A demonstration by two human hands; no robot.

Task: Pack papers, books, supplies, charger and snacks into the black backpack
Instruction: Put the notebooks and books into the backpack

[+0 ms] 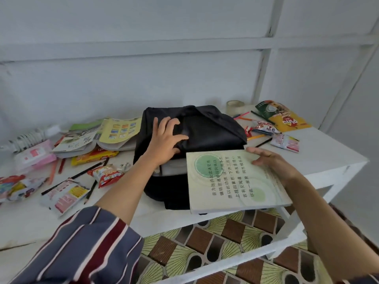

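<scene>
Striped sleeve [82, 249] nearest me, bare forearm reaching in. On the white table [332, 154] lies the black backpack [209, 128], its mouth gaping toward the person. Their left hand [166, 138] rests spread on the top flap, fingers lightly bent, pressing the fabric. Their right hand [272, 162] grips the far edge of a pale green book [231, 181], which lies across the bag's near corner. Left of the bag are open booklets [121, 132], snack packets [106, 175] and pencils [88, 171]; to the right, a tape roll [234, 105] and a yellow snack bag [287, 119].
</scene>
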